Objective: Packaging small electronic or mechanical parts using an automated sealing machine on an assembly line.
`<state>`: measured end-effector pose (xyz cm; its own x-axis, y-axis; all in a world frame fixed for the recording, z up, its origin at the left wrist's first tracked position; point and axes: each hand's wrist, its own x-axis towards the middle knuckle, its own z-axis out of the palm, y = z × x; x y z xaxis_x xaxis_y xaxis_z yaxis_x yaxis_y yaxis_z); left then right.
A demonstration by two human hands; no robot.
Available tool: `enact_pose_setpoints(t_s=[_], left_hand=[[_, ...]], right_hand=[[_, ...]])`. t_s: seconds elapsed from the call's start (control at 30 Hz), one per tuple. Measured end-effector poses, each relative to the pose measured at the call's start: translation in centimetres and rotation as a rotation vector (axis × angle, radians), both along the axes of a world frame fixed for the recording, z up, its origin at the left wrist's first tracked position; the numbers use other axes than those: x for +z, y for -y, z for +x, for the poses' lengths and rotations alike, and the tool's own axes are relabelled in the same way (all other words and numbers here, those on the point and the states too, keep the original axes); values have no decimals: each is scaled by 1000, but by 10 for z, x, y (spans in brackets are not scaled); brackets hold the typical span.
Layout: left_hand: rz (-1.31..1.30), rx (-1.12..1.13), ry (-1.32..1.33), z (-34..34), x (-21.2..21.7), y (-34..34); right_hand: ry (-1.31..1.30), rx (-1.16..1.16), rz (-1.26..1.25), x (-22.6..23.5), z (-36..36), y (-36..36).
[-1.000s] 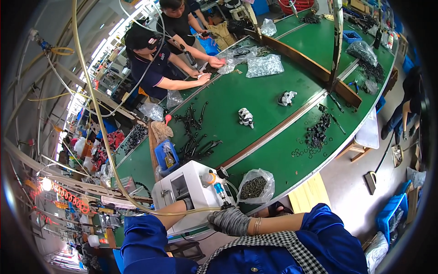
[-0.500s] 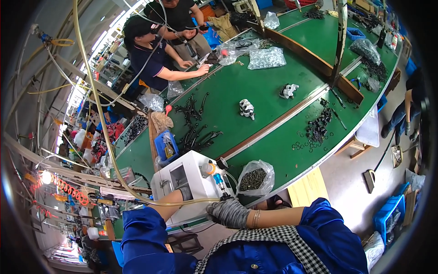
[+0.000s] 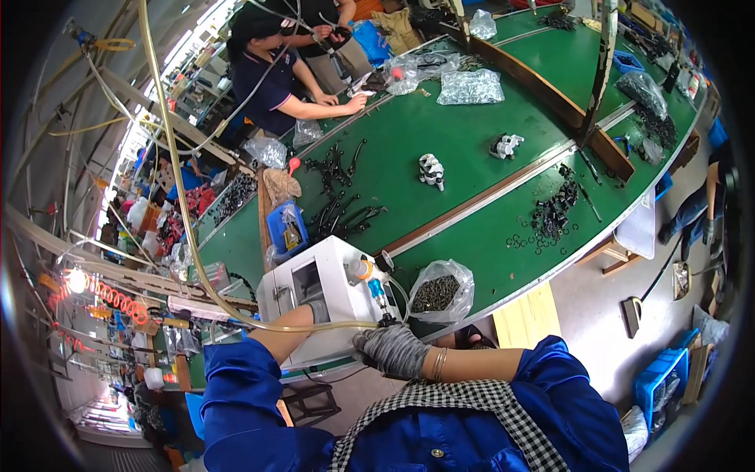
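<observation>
A white box-shaped machine (image 3: 338, 263) with a dark window stands at the near edge of the green table. On it are an orange-and-white air regulator (image 3: 362, 269), a blue fitting (image 3: 377, 293) and a round gauge (image 3: 384, 261). My left hand (image 3: 318, 310), in a grey glove, reaches to the machine's left part; its fingers are hidden. My right hand (image 3: 393, 352), also gloved in grey, is closed at the machine's near right corner, just below the fitting. What it holds, if anything, is hidden. A yellowish hose (image 3: 189, 244) runs down across my left forearm to the fitting.
An open plastic bag of small dark parts (image 3: 435, 294) stands right of the machine. Black levers (image 3: 338, 216), a blue bin (image 3: 286, 228), two silvery metal parts (image 3: 430, 171) and black clips (image 3: 554, 208) lie beyond. Two people work across the table, beside a brown wooden rail (image 3: 527, 79).
The whole view has shifted slightly, with the table's far things moving a little right. Both my hands stay at the machine in nearly the same pose.
</observation>
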<state>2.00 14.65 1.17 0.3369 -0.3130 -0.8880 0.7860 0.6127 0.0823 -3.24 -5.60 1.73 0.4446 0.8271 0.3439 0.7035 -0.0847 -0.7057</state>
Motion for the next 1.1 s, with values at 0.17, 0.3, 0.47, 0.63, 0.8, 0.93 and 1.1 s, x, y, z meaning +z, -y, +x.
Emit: enact_pose_setpoints(t_s=[0.17, 0.3, 0.47, 0.63, 0.8, 0.93, 1.1], left_hand=[[-30, 87, -75, 2, 10, -8], [-76, 231, -177, 15, 18, 0], [-127, 397, -258, 4, 35, -20], [-172, 494, -318, 3, 43, -20], [-207, 533, -367, -5, 50, -17], [-230, 555, -411, 3, 57, -14], [-258, 596, -473, 8, 71, -30]], right_hand=[[15, 12, -88, 5, 4, 1], [48, 46, -242, 17, 3, 1], [33, 12, -119, 1, 5, -9], [27, 10, -124, 2, 1, -13], [-11, -7, -157, 6, -1, -12], [-18, 12, -167, 9, 1, -11], [-28, 12, -199, 10, -2, -13]])
